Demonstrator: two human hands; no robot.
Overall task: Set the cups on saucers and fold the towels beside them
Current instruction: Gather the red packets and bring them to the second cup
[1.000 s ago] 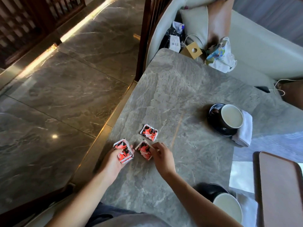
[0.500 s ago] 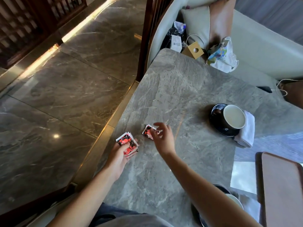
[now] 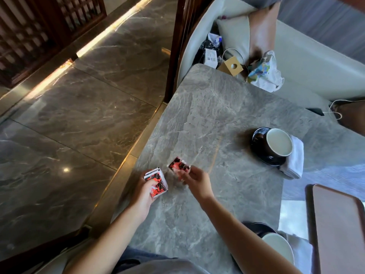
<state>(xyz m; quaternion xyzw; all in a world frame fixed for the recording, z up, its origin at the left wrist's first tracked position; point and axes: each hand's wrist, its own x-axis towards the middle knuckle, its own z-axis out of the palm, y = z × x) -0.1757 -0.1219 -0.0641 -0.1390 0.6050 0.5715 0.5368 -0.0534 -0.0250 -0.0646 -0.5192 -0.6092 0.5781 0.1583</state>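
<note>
A white cup (image 3: 279,142) stands on a black saucer (image 3: 258,148) at the table's right side, with a folded white towel (image 3: 294,165) touching its right edge. A second white cup (image 3: 278,246) on a black saucer (image 3: 254,227) sits near the bottom edge, partly behind my right forearm, with white cloth (image 3: 302,252) beside it. My left hand (image 3: 145,194) holds a small stack of red-and-black packets (image 3: 157,181) near the table's left edge. Just to the right, my right hand (image 3: 195,179) pinches one more packet (image 3: 178,166), which is blurred.
The grey stone table (image 3: 217,119) ends at a brass-trimmed edge on the left, with marble floor below. A brown tray (image 3: 339,230) lies at the right. Behind the table a pale sofa (image 3: 308,62) carries a plastic bag (image 3: 264,74), a small cardboard box (image 3: 233,66) and cables.
My right hand put the nearer packet onto the stack in my left hand, reached out to the farther packet, and now grips it and draws it back. No loose packets lie on the table now.
</note>
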